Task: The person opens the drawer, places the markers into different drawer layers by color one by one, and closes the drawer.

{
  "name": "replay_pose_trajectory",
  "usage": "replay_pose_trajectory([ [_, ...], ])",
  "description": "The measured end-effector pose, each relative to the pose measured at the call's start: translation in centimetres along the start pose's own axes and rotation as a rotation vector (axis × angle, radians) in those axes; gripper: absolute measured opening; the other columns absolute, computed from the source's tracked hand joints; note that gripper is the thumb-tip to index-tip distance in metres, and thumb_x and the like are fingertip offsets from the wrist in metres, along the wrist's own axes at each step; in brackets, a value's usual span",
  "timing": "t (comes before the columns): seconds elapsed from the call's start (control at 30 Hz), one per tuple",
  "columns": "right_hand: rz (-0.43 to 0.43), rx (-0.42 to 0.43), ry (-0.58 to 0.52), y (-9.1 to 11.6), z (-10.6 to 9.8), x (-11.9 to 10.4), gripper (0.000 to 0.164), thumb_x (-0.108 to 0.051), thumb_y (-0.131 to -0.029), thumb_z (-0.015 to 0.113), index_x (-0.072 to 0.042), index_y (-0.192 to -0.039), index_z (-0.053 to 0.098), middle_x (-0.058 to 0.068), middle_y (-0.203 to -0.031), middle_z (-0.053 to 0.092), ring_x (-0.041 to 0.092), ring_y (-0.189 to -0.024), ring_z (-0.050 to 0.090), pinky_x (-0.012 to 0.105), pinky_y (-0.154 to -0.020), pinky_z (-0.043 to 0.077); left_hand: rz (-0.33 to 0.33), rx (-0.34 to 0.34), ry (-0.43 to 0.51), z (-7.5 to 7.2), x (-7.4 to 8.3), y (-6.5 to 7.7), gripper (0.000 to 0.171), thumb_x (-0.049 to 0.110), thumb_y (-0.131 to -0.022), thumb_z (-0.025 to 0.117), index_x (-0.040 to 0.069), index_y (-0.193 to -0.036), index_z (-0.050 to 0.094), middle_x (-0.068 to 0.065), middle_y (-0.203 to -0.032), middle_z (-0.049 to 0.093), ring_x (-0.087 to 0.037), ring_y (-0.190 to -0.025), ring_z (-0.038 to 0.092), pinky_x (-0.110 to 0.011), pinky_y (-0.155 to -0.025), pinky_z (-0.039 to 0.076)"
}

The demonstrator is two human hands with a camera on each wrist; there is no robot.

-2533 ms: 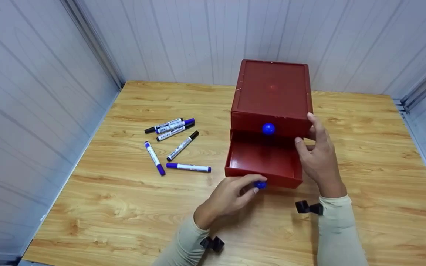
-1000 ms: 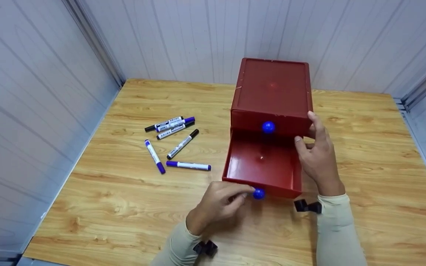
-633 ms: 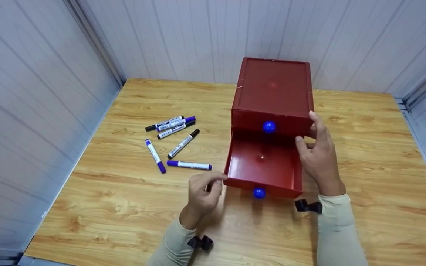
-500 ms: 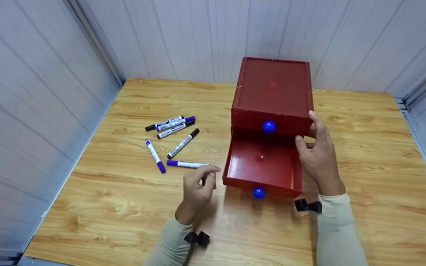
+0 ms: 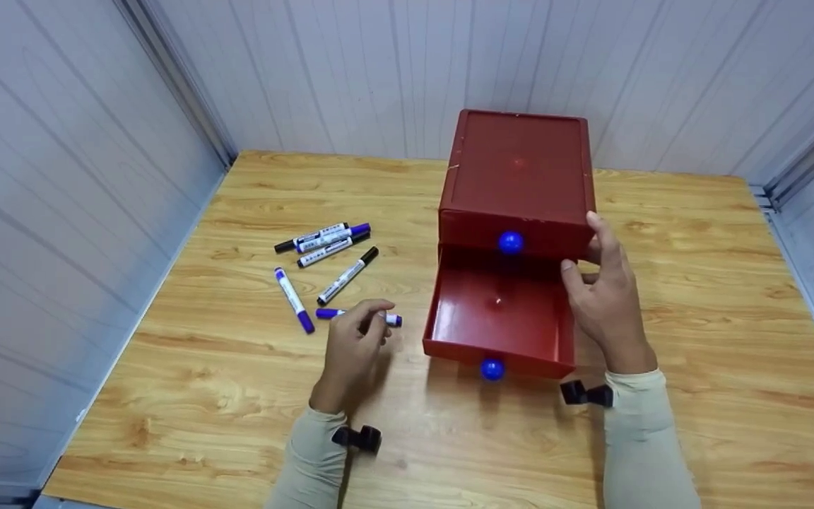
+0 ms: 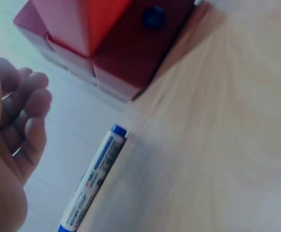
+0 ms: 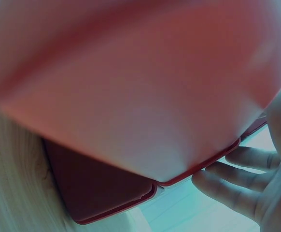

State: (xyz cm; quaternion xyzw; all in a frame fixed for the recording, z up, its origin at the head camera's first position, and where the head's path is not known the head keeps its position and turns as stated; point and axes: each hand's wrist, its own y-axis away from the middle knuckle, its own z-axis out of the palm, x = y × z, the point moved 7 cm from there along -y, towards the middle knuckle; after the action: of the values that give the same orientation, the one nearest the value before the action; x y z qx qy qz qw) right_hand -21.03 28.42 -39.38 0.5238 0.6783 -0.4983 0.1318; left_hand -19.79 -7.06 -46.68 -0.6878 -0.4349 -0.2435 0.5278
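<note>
A red two-drawer box [image 5: 520, 166] stands right of centre in the head view, its lower drawer [image 5: 499, 311] pulled out with nothing inside. Each drawer front bears a blue ball knob [image 5: 511, 242]. My left hand [image 5: 354, 346], fingers loosely bent and holding nothing, hovers over a blue-capped marker [image 5: 393, 320], hiding its middle. The left wrist view shows that marker [image 6: 94, 179] lying apart from the fingers. My right hand [image 5: 605, 304] rests against the box's right front corner. Its fingers [image 7: 230, 193] lie fairly straight along the side in the right wrist view.
Left on the wooden table [image 5: 188, 396] lie several other markers with blue or black caps, among them a bunched group [image 5: 326, 244], a black-capped one [image 5: 347, 276] and a blue-capped one [image 5: 294, 300]. Panelled walls [image 5: 350, 78] enclose the back and sides.
My left hand drew the lower drawer farther out by its knob, let go and moved left to the nearest marker. The right hand has stayed at the box's side.
</note>
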Motion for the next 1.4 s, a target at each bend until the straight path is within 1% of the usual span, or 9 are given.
replay_pose_trajectory([
  [0.2, 0.001, 0.004, -0.014, -0.1, 0.1, 0.0, 0.070, -0.001, -0.095, 0.060, -0.025, -0.155, 0.033, 0.017, -0.129, 0.052, 0.025, -0.112, 0.060, 0.009, -0.079, 0.048, -0.010, 0.055, -0.378, -0.7, -0.7, -0.2, 0.013, 0.002, -0.089, 0.065, 0.007, -0.096, 0.075, -0.001, -0.083, 0.064, -0.015, -0.074, 0.059, -0.030, -0.066, 0.050],
  [0.33, 0.014, 0.008, -0.014, 0.0, 0.0, 0.1, 0.070, -0.001, -0.095, 0.060, -0.025, -0.155, 0.033, 0.016, -0.129, 0.053, 0.025, -0.111, 0.059, 0.009, -0.078, 0.048, -0.044, 0.002, -0.449, -0.3, -1.4, -0.1, 0.008, 0.005, -0.087, 0.071, 0.006, -0.094, 0.075, -0.004, -0.088, 0.064, -0.022, -0.082, 0.061, -0.039, -0.076, 0.048],
  [0.47, 0.015, 0.008, -0.004, 0.1, -0.1, 0.1, 0.071, -0.001, -0.095, 0.061, -0.025, -0.155, 0.033, 0.016, -0.127, 0.053, 0.024, -0.110, 0.059, 0.010, -0.077, 0.048, 0.000, -0.011, -0.514, -0.1, -1.4, 0.0, 0.008, 0.008, -0.083, 0.075, 0.008, -0.091, 0.076, -0.006, -0.091, 0.065, -0.028, -0.086, 0.060, -0.048, -0.076, 0.043],
  [0.57, 0.010, 0.005, -0.002, 0.0, -0.1, 0.1, 0.071, -0.002, -0.095, 0.061, -0.026, -0.156, 0.033, 0.016, -0.127, 0.053, 0.025, -0.110, 0.058, 0.010, -0.077, 0.048, 0.015, -0.021, -0.552, -0.1, -1.4, 0.1, 0.007, 0.010, -0.082, 0.076, 0.010, -0.089, 0.076, -0.006, -0.094, 0.066, -0.030, -0.090, 0.059, -0.051, -0.077, 0.040],
  [0.87, 0.019, 0.000, 0.003, 0.1, 0.0, 0.2, 0.071, -0.002, -0.096, 0.060, -0.026, -0.156, 0.032, 0.017, -0.130, 0.053, 0.025, -0.111, 0.059, 0.010, -0.078, 0.048, -0.055, -0.054, -0.606, 0.0, -2.1, 0.4, 0.012, 0.006, -0.079, 0.076, 0.011, -0.090, 0.077, -0.004, -0.099, 0.069, -0.032, -0.101, 0.059, -0.067, -0.104, 0.026],
  [1.0, 0.013, 0.000, 0.009, 0.2, -0.1, 0.2, 0.071, -0.002, -0.096, 0.060, -0.026, -0.156, 0.032, 0.017, -0.130, 0.053, 0.026, -0.111, 0.059, 0.011, -0.078, 0.049, -0.076, -0.058, -0.622, 0.1, -2.3, 0.5, 0.017, 0.006, -0.079, 0.076, 0.011, -0.095, 0.078, -0.004, -0.102, 0.071, -0.032, -0.102, 0.060, -0.072, -0.106, 0.020],
  [1.13, 0.015, -0.004, 0.008, 0.2, 0.0, 0.2, 0.071, -0.002, -0.096, 0.060, -0.026, -0.156, 0.031, 0.018, -0.130, 0.052, 0.026, -0.111, 0.059, 0.010, -0.079, 0.048, -0.070, -0.064, -0.637, 0.1, -2.5, 0.6, 0.021, 0.005, -0.079, 0.076, 0.010, -0.099, 0.079, -0.006, -0.102, 0.071, -0.033, -0.100, 0.061, -0.074, -0.106, 0.020],
  [1.3, 0.020, 0.000, 0.011, 0.2, 0.0, 0.3, 0.072, -0.002, -0.096, 0.060, -0.027, -0.156, 0.031, 0.018, -0.129, 0.052, 0.026, -0.111, 0.059, 0.009, -0.078, 0.047, -0.004, -0.071, -0.625, 0.2, -2.4, 0.7, 0.023, -0.002, -0.080, 0.074, 0.006, -0.101, 0.079, -0.009, -0.097, 0.070, -0.033, -0.093, 0.059, -0.060, -0.104, 0.034],
  [1.4, 0.021, 0.005, 0.002, 0.2, 0.1, 0.3, 0.072, -0.001, -0.095, 0.060, -0.026, -0.156, 0.031, 0.018, -0.128, 0.052, 0.026, -0.111, 0.059, 0.010, -0.078, 0.048, 0.019, -0.074, -0.623, 0.1, -2.3, 0.6, 0.022, -0.003, -0.081, 0.073, 0.006, -0.100, 0.079, -0.009, -0.094, 0.069, -0.032, -0.089, 0.058, -0.049, -0.094, 0.041],
])
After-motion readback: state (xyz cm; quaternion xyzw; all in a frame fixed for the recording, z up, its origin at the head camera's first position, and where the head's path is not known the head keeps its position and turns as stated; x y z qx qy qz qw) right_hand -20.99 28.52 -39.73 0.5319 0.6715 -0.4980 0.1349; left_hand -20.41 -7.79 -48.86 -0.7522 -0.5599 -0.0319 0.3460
